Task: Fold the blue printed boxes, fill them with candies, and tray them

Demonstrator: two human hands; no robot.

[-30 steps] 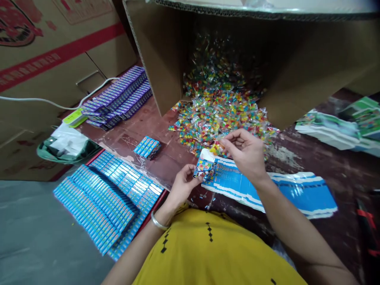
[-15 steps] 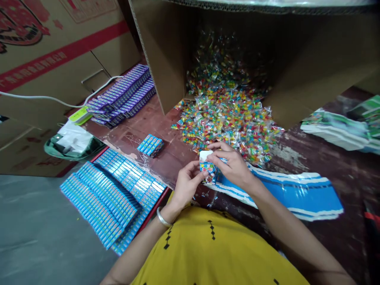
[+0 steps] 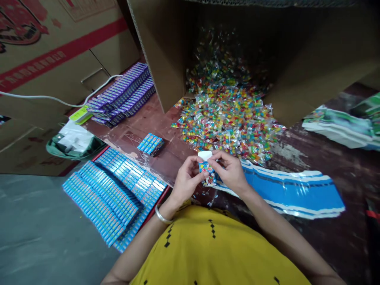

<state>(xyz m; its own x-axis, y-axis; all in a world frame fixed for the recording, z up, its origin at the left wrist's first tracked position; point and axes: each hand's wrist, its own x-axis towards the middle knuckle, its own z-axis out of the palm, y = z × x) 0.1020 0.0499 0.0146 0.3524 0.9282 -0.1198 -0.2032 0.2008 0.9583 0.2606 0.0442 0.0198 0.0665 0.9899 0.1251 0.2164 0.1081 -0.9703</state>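
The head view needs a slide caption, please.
Left hand holds a box, right hand at its flap, candies beyond.

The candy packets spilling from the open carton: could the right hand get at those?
Probably yes: the right hand is busy at the small box, but the nearest candy packets lie just beyond it, nothing between.

On my scuffed red-brown bench point(image 3: 172, 152) lie bagged candies point(image 3: 228, 122), purple boxes point(image 3: 123, 95), small blue boxes point(image 3: 151, 143), blue flattened cartons point(image 3: 293, 190) and green-printed packaging point(image 3: 338, 126).

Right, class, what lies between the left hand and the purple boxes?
In the head view, a small group of blue boxes rests on the table between the left hand and the purple boxes.
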